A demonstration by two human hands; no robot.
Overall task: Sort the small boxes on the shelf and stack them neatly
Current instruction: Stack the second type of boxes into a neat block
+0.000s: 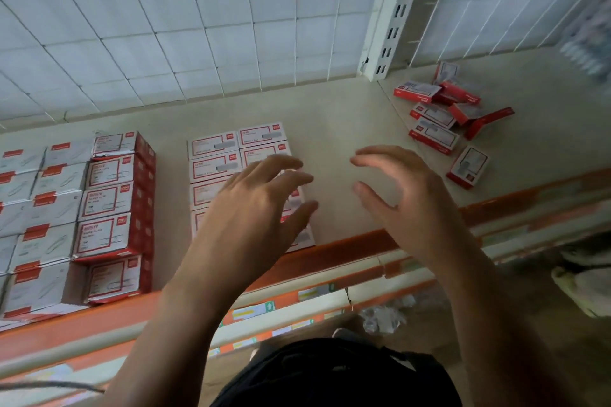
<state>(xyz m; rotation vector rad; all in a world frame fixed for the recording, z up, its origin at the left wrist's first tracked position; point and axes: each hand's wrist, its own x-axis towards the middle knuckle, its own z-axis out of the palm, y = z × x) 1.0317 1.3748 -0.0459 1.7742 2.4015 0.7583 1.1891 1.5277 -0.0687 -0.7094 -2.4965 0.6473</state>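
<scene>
Over the shelf (340, 116), our left hand (251, 208) and right hand (406, 205) hung spread and empty. We judged a hasty sweep could have knocked the stacked boxes (215, 155) askew.

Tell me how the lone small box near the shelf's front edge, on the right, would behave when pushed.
The lone small box looks like stiff cardboard with straight edges, so it probably keeps its shape. Lying flat, it should slide, not roll. It sits close to the orange front edge, so a push might drop it.
</scene>
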